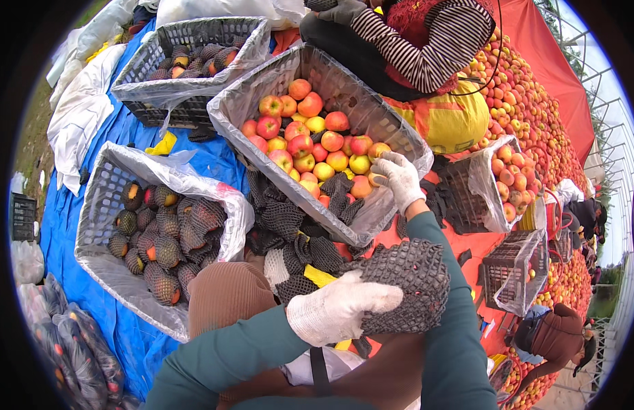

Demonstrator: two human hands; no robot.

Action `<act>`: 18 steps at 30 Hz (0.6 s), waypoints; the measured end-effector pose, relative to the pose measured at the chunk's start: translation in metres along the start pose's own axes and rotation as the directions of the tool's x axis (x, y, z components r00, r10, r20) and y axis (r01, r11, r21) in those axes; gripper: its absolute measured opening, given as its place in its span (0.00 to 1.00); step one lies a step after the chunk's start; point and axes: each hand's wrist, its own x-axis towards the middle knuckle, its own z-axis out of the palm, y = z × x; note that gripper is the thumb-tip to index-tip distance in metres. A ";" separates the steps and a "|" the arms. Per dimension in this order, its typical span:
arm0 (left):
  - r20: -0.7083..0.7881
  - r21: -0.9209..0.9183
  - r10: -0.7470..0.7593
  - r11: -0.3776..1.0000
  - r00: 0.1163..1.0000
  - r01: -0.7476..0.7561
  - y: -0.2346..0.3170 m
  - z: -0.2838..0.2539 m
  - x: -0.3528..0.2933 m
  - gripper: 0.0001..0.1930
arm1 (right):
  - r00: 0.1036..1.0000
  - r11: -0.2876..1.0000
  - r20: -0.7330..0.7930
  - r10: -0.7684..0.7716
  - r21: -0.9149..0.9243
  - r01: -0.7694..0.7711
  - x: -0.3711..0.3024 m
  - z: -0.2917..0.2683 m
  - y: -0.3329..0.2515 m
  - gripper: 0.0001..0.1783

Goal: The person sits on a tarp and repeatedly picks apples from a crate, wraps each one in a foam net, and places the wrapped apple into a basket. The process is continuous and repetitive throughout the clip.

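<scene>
My left hand (pixel 344 307), in a white glove, is closed on a thick bundle of black foam fruit nets (pixel 409 287), its thumb pressed along the near side. Beyond it, my right hand (pixel 399 179), also gloved, reaches over the near right side of a lined crate (pixel 235 113). Its fingers are stretched toward the red and yellow apples (pixel 300 145) inside, close to an apple (pixel 379 150) by the crate wall. Whether the fingertips touch fruit is hard to see. A few loose black nets (pixel 341 195) lie among those apples.
Netted apples fill a lined crate (pixel 98 205) at left and another (pixel 187 82) at far left. Loose black nets (pixel 279 212) pile between crates. A person in striped sleeves (pixel 426 48) sits opposite. Apple heaps (pixel 529 102) and more crates (pixel 474 191) stand right.
</scene>
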 end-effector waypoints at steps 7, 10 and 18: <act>-0.064 -0.072 -0.165 0.984 0.984 0.161 -0.007 -0.005 -0.002 0.16 | 0.991 0.332 -0.035 -0.127 -0.943 0.009 0.141 -0.050 0.064 0.34; -0.102 -0.048 -0.253 0.967 0.962 0.249 -0.001 -0.014 -0.003 0.18 | 0.993 0.226 -0.078 -0.091 -0.972 -0.055 0.149 -0.019 0.064 0.33; -0.179 -0.096 -0.526 0.851 0.832 0.517 0.022 -0.013 -0.004 0.15 | 0.997 0.248 -0.068 0.032 -0.966 -0.074 0.147 -0.017 0.059 0.42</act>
